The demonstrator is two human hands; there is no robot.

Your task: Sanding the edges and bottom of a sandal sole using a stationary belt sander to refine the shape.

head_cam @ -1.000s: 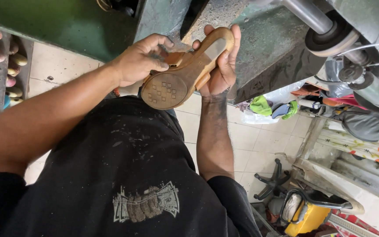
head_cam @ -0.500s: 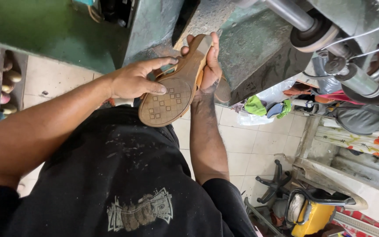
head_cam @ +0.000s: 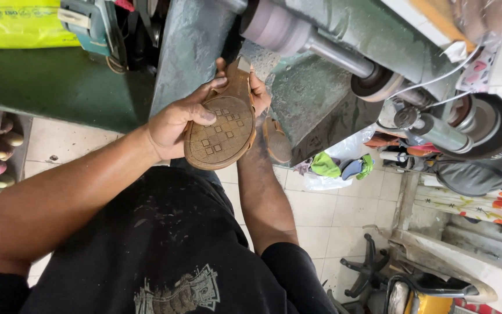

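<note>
Both hands, left hand (head_cam: 172,125) and right hand (head_cam: 258,93), grasping 1 tan sandal (head_cam: 222,131), sole up

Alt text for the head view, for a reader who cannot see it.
Both bare hands, left hand and right hand, hold a brown sandal sole-up before a green grinding machine with a pale wheel.
</note>
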